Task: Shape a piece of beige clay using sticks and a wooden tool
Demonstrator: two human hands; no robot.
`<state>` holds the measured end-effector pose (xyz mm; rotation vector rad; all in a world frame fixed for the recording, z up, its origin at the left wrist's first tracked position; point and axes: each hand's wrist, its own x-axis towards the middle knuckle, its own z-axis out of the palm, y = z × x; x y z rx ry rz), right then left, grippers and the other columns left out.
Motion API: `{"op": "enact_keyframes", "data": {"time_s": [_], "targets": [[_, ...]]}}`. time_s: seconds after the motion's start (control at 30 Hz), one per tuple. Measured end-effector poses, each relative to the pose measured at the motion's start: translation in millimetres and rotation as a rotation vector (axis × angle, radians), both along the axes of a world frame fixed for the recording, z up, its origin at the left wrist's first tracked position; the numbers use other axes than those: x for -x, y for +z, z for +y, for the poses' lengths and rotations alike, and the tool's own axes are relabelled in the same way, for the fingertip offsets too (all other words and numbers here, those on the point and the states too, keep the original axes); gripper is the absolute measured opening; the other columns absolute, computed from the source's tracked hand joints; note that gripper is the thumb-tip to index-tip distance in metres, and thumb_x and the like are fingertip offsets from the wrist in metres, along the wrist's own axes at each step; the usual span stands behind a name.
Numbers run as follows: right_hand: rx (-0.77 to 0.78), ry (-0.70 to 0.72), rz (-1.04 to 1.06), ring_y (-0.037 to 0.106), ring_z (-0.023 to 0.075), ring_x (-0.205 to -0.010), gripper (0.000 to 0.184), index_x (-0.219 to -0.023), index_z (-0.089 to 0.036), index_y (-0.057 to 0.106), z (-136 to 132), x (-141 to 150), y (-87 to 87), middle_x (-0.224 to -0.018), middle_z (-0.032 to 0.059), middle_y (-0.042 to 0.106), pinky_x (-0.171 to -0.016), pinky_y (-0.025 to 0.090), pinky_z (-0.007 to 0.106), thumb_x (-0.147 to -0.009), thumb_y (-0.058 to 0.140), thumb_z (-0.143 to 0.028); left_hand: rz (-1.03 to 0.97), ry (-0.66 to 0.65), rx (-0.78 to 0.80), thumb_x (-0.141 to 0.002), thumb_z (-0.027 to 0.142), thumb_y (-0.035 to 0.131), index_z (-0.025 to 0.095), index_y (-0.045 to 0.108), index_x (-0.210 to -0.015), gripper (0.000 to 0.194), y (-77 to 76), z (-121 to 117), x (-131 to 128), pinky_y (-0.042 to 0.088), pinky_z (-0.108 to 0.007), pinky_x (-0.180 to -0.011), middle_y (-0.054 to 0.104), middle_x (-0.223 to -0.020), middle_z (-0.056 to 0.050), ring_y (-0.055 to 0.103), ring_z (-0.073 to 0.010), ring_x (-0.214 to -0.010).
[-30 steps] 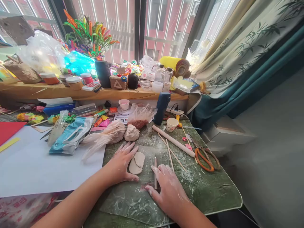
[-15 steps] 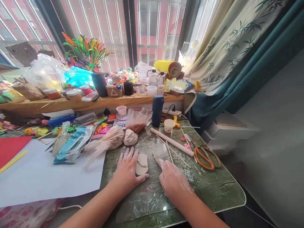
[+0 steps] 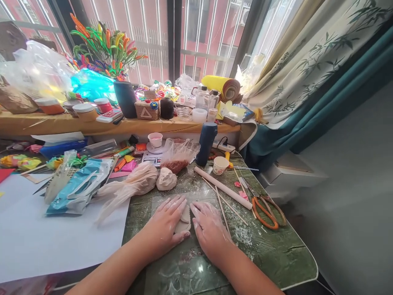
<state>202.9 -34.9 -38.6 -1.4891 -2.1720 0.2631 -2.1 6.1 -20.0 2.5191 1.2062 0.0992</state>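
A flat, pale clay slab [image 3: 184,219] with a folded-looking upper layer lies on a clear sheet [image 3: 175,270] on the green table. My left hand [image 3: 168,215] rests palm down over its left side, fingers stretched forward and thumb out along the near edge. Close against the slab's right side is my right hand [image 3: 210,225], palm down with its fingers bent together. Whatever lies beneath those fingers is hidden, and the pointed tool does not show. White powder or clay coats both hands. A rough clay lump [image 3: 166,179] sits just beyond them.
To the right lie a pink rolling pin [image 3: 222,187], thin wooden sticks [image 3: 225,207] and orange-handled scissors [image 3: 265,213]. A paper cup [image 3: 220,165] and a dark blue cylinder [image 3: 206,144] stand behind. Bagged clay [image 3: 144,178] and white paper [image 3: 70,241] are at left.
My right hand has moved left to the slab's edge, and the pointed tool it held has gone out of sight. My left hand has shifted over more of the slab. The view has tilted slightly.
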Motion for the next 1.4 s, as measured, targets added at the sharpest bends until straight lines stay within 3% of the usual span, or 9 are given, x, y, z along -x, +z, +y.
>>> {"op": "enact_keyframes", "data": {"time_s": [0.23,0.43,0.67,0.93,1.13,1.4], "targets": [[0.055,0.032,-0.074,0.046,0.0326,-0.136,0.054,-0.141,-0.018,0.060,0,-2,-9.6,-0.145,0.0096,0.060,-0.113,0.041,0.056,-0.090,0.047,-0.010,0.007,-0.014,0.014,-0.090,0.051,0.066,0.018,0.032,-0.160,0.084,-8.1,2,-2,0.019,-0.051,-0.127,0.029,-0.167,-0.014,0.023,-0.0314,-0.155],[0.009,0.068,-0.006,0.051,0.0283,-0.133,0.053,-0.140,-0.019,0.060,-5,-6,-11.2,-0.144,0.0099,0.059,-0.113,0.043,0.052,-0.090,0.045,-0.009,-0.047,-0.022,0.000,-0.091,0.050,0.065,0.020,0.032,-0.160,0.082,-8.7,1,-1,0.019,-0.050,-0.127,0.031,-0.166,-0.013,0.026,-0.0308,-0.155],[0.018,0.123,-0.008,0.047,0.0306,-0.133,0.058,-0.141,-0.018,0.059,-6,-7,-9.9,-0.144,0.0106,0.058,-0.111,0.043,0.054,-0.085,0.048,-0.006,-0.027,-0.013,0.022,-0.090,0.049,0.067,0.018,0.033,-0.159,0.083,-8.9,1,-1,0.020,-0.051,-0.127,0.030,-0.166,-0.013,0.024,-0.0316,-0.155],[0.055,0.164,0.089,0.053,0.0274,-0.121,0.052,-0.125,-0.022,0.067,-10,-7,-3.3,-0.127,0.0082,0.064,-0.106,0.047,0.049,-0.082,0.046,-0.002,-0.011,-0.004,0.031,-0.090,0.049,0.068,0.016,0.035,-0.158,0.083,-2.4,1,-4,0.020,-0.051,-0.127,0.030,-0.166,-0.014,0.025,-0.0319,-0.155],[0.052,0.128,0.084,0.049,0.0280,-0.127,0.057,-0.137,-0.021,0.058,-9,-8,-5.2,-0.137,0.0099,0.059,-0.109,0.044,0.050,-0.085,0.043,-0.002,-0.004,-0.005,0.021,-0.090,0.049,0.067,0.015,0.033,-0.159,0.084,-5.2,1,-3,0.021,-0.052,-0.127,0.029,-0.166,-0.014,0.025,-0.0318,-0.155],[0.066,0.125,0.053,0.050,0.0279,-0.126,0.055,-0.135,-0.022,0.058,-7,-5,-2.9,-0.136,0.0090,0.060,-0.109,0.043,0.049,-0.085,0.046,-0.003,-0.037,-0.017,-0.019,-0.090,0.051,0.068,0.019,0.033,-0.159,0.085,-10.6,2,-1,0.022,-0.053,-0.126,0.032,-0.165,-0.014,0.027,-0.0323,-0.154]]}}
